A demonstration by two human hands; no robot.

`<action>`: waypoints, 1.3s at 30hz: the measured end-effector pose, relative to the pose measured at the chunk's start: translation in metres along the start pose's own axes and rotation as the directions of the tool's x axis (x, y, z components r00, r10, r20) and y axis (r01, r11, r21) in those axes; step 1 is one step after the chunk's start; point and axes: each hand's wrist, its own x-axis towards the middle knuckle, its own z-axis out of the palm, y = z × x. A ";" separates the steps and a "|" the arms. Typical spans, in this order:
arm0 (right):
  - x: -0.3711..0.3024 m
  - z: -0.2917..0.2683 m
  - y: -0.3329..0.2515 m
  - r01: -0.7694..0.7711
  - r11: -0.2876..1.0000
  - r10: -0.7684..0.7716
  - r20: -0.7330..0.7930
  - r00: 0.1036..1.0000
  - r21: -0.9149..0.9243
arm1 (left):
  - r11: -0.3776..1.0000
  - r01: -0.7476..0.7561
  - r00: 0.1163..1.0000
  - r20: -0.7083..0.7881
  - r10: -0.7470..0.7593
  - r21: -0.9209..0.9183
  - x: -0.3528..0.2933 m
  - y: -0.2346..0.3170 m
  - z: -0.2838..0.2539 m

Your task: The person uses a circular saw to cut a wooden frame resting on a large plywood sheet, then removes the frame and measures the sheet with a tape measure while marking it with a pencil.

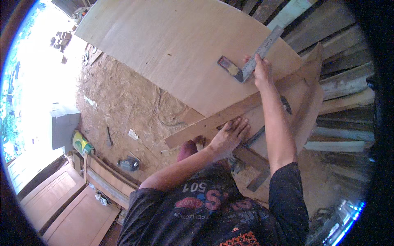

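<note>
A large pale plywood sheet point(164, 45) stretches away in front of me. Across its near end lies a long straight wooden strip point(193, 130), running diagonally up to the right. My left hand point(230, 137) rests flat by the strip's near edge, its fingers stretched out and holding nothing. Farther up on the right, my right hand point(262, 70) is closed around the metal blade of a try square point(269, 46). The square's thick stock lies over the plywood, just left of that hand. Part of the right hand's grip is hidden behind the blade.
Rough timber planks point(324, 30) are stacked along the right side. On the sawdust-strewn floor point(123, 90) lie a hammer-like tool point(109, 136) and a dark power tool point(129, 164). Wooden panels point(84, 217), a grey box point(65, 125) and a yellow-green package point(82, 143) are at the left.
</note>
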 end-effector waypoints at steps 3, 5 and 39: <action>-0.023 -0.021 0.014 0.237 0.868 -0.315 -0.115 0.942 -0.437 | 0.999 -0.010 0.998 -0.061 0.007 -0.045 0.004 -0.002 0.002; -0.062 -0.050 0.023 0.409 0.673 -0.533 -0.020 0.846 -0.616 | 1.000 -0.015 0.997 -0.070 0.015 0.003 0.005 -0.004 0.008; -0.462 -0.183 0.087 -0.198 0.558 -0.009 -0.245 0.970 -0.805 | 0.882 -0.371 0.917 0.264 0.299 0.291 0.028 -0.051 0.014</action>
